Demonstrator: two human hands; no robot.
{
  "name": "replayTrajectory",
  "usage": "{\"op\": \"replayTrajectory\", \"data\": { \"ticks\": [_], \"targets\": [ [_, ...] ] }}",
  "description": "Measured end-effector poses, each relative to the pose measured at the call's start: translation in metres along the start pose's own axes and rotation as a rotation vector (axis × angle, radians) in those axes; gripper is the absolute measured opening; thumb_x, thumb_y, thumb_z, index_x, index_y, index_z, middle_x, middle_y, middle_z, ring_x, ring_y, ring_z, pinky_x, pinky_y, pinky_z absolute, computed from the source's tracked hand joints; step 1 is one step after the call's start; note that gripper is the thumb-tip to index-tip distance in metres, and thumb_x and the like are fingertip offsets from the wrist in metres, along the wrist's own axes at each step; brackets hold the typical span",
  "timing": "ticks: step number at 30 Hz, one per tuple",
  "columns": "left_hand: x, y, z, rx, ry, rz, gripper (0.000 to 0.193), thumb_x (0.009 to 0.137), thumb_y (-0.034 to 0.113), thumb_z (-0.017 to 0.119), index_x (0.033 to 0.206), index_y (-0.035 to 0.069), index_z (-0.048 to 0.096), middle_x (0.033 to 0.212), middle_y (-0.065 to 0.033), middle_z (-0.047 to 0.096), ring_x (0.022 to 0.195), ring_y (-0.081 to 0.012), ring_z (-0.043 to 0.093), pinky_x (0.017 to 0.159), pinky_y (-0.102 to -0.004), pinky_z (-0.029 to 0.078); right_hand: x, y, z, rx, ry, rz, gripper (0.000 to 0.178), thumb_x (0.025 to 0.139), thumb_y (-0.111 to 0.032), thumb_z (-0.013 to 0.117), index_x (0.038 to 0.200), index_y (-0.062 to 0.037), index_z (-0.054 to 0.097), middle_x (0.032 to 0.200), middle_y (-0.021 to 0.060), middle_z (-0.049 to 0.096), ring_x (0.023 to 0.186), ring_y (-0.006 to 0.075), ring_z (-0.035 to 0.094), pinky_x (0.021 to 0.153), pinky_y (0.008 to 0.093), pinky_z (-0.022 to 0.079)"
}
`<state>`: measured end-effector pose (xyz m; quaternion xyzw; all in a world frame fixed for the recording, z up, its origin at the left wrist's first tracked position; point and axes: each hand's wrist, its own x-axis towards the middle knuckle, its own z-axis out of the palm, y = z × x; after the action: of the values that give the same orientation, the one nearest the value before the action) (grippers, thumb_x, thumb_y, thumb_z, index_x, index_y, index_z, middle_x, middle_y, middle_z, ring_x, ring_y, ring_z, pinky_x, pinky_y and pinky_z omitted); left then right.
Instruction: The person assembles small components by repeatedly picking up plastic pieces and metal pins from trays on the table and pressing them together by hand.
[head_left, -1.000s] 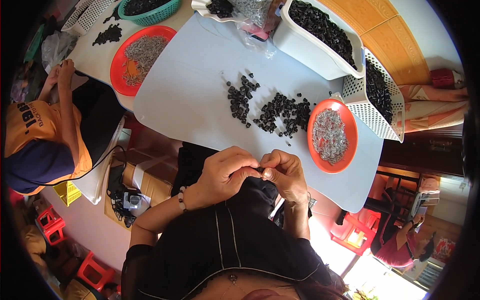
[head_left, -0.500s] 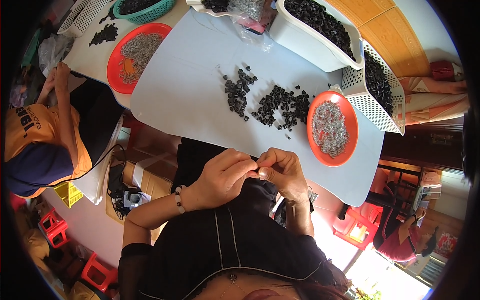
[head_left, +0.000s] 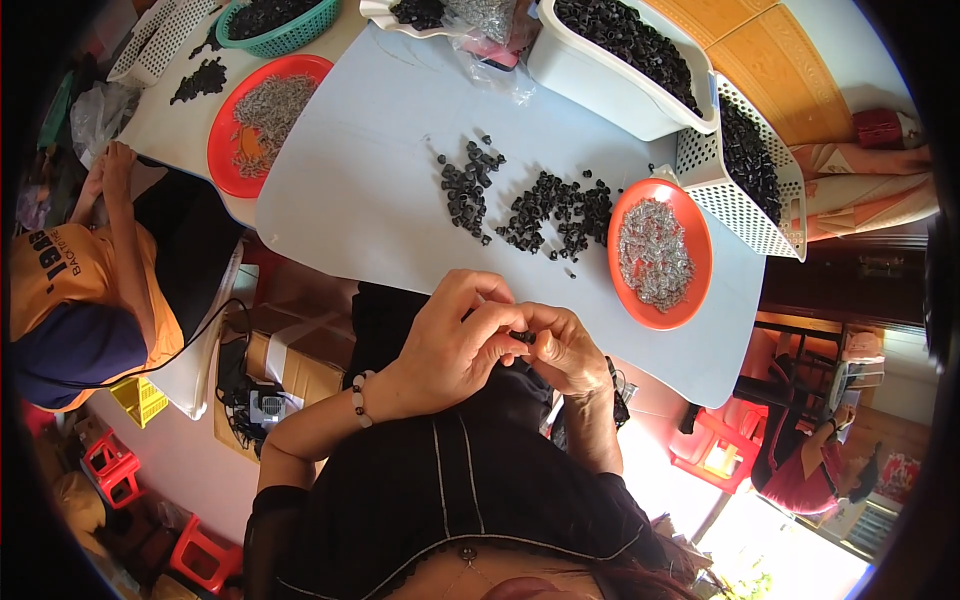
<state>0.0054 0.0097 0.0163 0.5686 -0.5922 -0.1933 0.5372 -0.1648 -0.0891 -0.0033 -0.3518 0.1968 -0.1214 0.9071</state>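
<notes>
My left hand (head_left: 455, 335) and my right hand (head_left: 562, 350) meet in front of my chest, just off the near edge of the table (head_left: 370, 200). Between their fingertips they pinch a small black part (head_left: 522, 337), mostly covered by the fingers. Loose black parts (head_left: 555, 212) of similar size lie in two heaps on the table beyond my hands. To the right of these stands an oval orange-red plate (head_left: 618, 285) full of small clear or silvery pieces (head_left: 655, 250).
A white tub (head_left: 610, 95) and a white perforated basket (head_left: 750, 215) hold many black parts at the back right. On the left table are another red plate (head_left: 222, 150) and a green basket (head_left: 285, 38). A person in an orange shirt (head_left: 75, 270) sits at left.
My left hand's fingers have lifted and opened somewhat around the black part, which shows more now. Both hands stay together. The view has shifted slightly.
</notes>
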Motion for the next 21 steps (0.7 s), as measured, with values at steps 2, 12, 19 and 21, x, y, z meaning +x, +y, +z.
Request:
{"op": "replayTrajectory", "data": {
  "ticks": [2, 12, 19, 21],
  "targets": [
    [0.003, 0.001, 0.0, 0.017, 0.0, 0.019, 0.027, 0.076, 0.003, 0.079, 0.097, 0.007, 0.062, 0.106, -0.008, 0.054, 0.07, -0.0191, 0.056, 0.064, -0.031, 0.049, 0.0, 0.003, -0.004, 0.027, 0.006, 0.012, 0.064, 0.083, -0.038, 0.08, 0.123, 0.0078, 0.061, 0.113, 0.0126, 0.067, 0.1, 0.0179, 0.062, 0.091, 0.0317, 0.049],
    [0.002, 0.007, 0.0, 0.006, -0.087, -0.006, 0.025, 0.075, -0.002, 0.074, 0.095, 0.004, 0.06, 0.104, -0.0099, 0.053, 0.088, -0.026, 0.057, 0.071, -0.0354, 0.05, 0.002, 0.012, -0.008, 0.124, 0.032, -0.024, 0.047, 0.079, -0.023, 0.083, 0.11, 0.0079, 0.068, 0.107, 0.0132, 0.07, 0.101, 0.0217, 0.065, 0.095, 0.0344, 0.05],
    [0.001, 0.007, 0.001, -0.001, -0.088, -0.032, 0.026, 0.076, -0.001, 0.075, 0.097, 0.004, 0.06, 0.103, -0.0101, 0.054, 0.09, -0.0277, 0.057, 0.072, -0.0357, 0.05, -0.001, 0.01, 0.002, 0.053, 0.096, -0.041, 0.046, 0.084, -0.027, 0.079, 0.111, 0.0081, 0.068, 0.103, 0.0118, 0.07, 0.097, 0.0195, 0.065, 0.091, 0.0323, 0.052],
    [0.0, 0.003, 0.001, 0.025, -0.03, -0.051, 0.025, 0.078, 0.002, 0.075, 0.098, 0.004, 0.06, 0.103, -0.0111, 0.056, 0.087, -0.0274, 0.058, 0.069, -0.0353, 0.05, -0.004, 0.006, 0.005, -0.108, 0.138, -0.055, 0.043, 0.092, -0.031, 0.072, 0.113, 0.0062, 0.067, 0.101, 0.0104, 0.07, 0.09, 0.0144, 0.064, 0.084, 0.0293, 0.053]
  ]
}}
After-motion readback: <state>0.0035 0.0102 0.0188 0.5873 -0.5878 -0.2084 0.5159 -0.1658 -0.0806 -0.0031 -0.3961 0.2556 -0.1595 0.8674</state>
